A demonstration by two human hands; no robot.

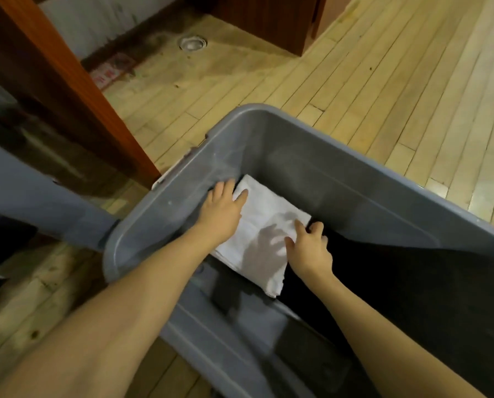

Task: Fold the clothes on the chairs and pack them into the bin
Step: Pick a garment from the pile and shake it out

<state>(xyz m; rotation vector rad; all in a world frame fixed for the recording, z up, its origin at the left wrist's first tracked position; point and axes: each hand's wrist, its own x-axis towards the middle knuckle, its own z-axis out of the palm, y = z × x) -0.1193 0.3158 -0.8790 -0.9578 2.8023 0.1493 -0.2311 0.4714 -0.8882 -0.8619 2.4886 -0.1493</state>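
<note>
We reach both arms down into the grey bin point(354, 196), which fills the middle and lower right of the frame and stands on a pale wooden plank floor point(383, 81). A folded white cloth point(264, 225) lies at the bottom of the bin, in its left end, close to the near and left walls.

Our left hand point(222, 209) sits at the upper left corner of the cloth, just beside the bin's left wall. Its fingers are spread and mostly straight, with the fingertips laid flat on the cloth's far edge; it presses rather than grips. Our right hand point(308, 248) is at the right edge of the cloth, near the centre of the frame. Its fingers are bent, the first ones resting on top of the white fabric while the others curl over its right edge toward the dark clothing point(412, 282) beside it; whether they truly pinch the cloth we cannot tell. The hand's shadow falls across the middle of the cloth.

The dark clothing covers the rest of the bin's floor, running from the cloth's right edge to the lower right of the frame, and the white cloth seems to overlap it.

At the upper left a reddish-brown wooden post point(67, 90) slants down to the floor near the bin's left corner. A round metal fitting point(193, 43) is set in the floor at the top centre, and a dark wooden cabinet point(268, 21) stands at the top.
</note>
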